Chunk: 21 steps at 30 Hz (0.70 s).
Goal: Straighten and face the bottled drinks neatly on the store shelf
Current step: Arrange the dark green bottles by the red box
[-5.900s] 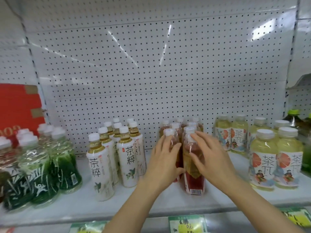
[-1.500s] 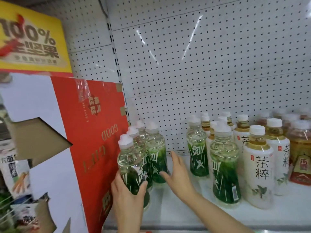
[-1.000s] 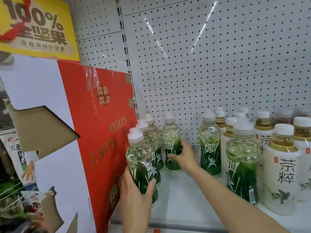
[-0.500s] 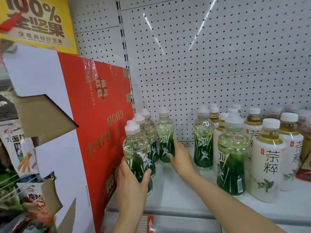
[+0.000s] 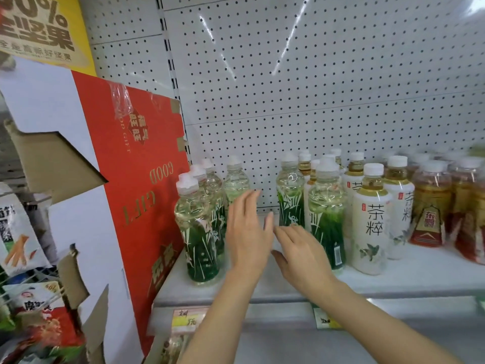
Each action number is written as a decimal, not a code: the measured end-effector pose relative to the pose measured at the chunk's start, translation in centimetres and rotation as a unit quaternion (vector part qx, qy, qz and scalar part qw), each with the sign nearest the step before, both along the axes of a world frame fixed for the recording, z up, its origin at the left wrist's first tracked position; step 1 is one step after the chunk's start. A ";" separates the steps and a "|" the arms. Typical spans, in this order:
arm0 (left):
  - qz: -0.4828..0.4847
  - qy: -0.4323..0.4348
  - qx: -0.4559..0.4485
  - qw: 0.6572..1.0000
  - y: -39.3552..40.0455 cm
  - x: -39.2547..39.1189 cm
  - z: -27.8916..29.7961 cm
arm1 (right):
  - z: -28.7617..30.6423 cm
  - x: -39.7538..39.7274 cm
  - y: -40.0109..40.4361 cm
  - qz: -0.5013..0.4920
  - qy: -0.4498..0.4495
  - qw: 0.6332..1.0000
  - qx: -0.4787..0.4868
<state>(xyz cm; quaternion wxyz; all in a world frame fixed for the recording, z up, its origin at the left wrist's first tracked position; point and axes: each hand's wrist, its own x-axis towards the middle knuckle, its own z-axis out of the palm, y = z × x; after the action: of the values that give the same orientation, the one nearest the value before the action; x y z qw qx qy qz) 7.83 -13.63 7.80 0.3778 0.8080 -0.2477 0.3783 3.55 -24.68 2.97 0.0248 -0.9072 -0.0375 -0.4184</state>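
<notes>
Nearest, both hands hang flat-fingered and hold nothing: the left hand just right of the front green bottle, the right hand beyond it. That bottle stands at the shelf edge, its row running back behind it; whether its label faces out is hard to tell. Full, probably weighty and slick; take it round the labelled waist.

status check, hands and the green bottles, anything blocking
Left hand open, right hand open, neither with a grip. Green bottles upright, gap between the groups. Red gift box crowds the left.
</notes>
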 end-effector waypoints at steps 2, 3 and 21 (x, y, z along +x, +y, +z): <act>-0.023 0.083 0.070 0.994 -2.2 1.3 0.1 | -0.1 -1.7 -0.7 -0.009 -0.012 1.000 -0.011; -0.025 0.121 0.096 0.988 -3.1 2.1 0.1 | -0.3 -2.6 -1.1 -0.012 -0.019 1.000 -0.011; -0.069 0.338 0.018 0.938 -5.4 5.3 0.4 | -1.2 -6.0 -3.8 -0.057 -0.013 0.942 0.331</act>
<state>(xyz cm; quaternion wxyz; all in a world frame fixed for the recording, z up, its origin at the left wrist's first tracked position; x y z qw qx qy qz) 13.10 -19.07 8.15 0.4500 0.8757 -0.1671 0.0516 -2.47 -28.47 1.78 0.2997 -0.8426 0.1548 -0.4199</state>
